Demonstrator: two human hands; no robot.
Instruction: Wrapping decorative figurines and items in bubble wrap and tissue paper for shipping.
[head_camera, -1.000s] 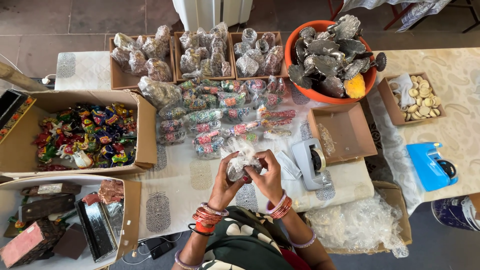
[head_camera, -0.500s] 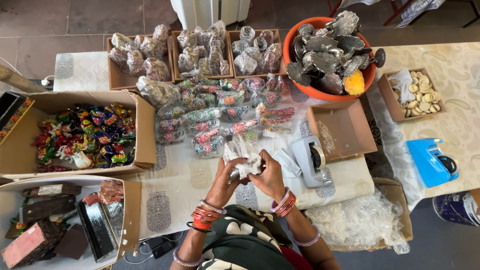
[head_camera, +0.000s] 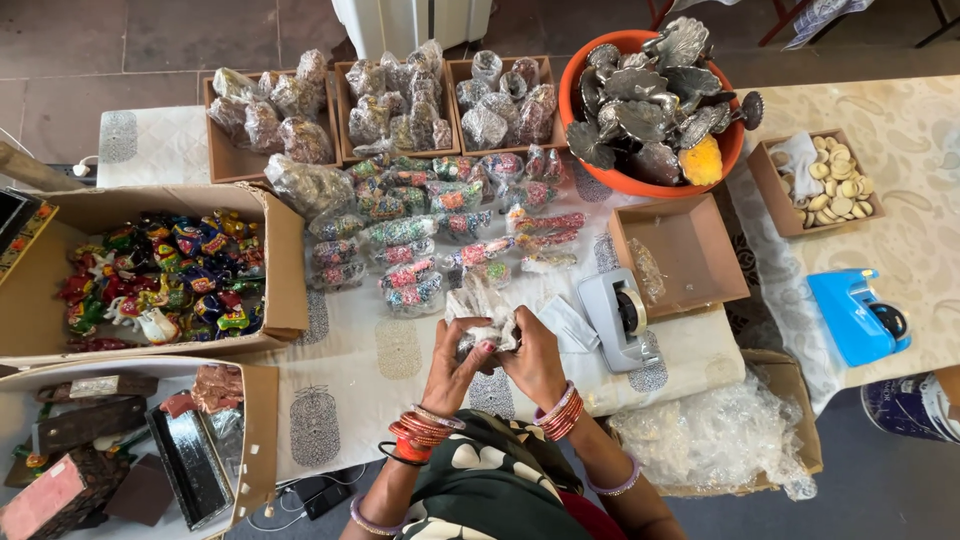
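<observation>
Both my hands meet over the front of the white patterned tablecloth (head_camera: 350, 385). My left hand (head_camera: 455, 365) and my right hand (head_camera: 535, 360) together grip a small item wrapped in clear crinkled plastic (head_camera: 483, 312), which sticks up above my fingers. What is inside the wrap is hidden. Red and orange bangles ring both wrists. Just beyond my hands lie rows of small colourful figurines in plastic bags (head_camera: 430, 235). A grey tape dispenser (head_camera: 620, 318) stands right of my right hand.
Three cardboard trays of wrapped pieces (head_camera: 400, 105) line the far edge. An orange basin of silver metal pieces (head_camera: 650, 100) sits far right, an empty brown box (head_camera: 690, 255) below it. A carton of painted figurines (head_camera: 160, 275) is left, bubble wrap (head_camera: 720, 440) right, a blue dispenser (head_camera: 860, 315) farther right.
My hands have stayed in place and worked the plastic around the small item; the wrap's loose top has shifted slightly. Nothing else on the table has moved.
</observation>
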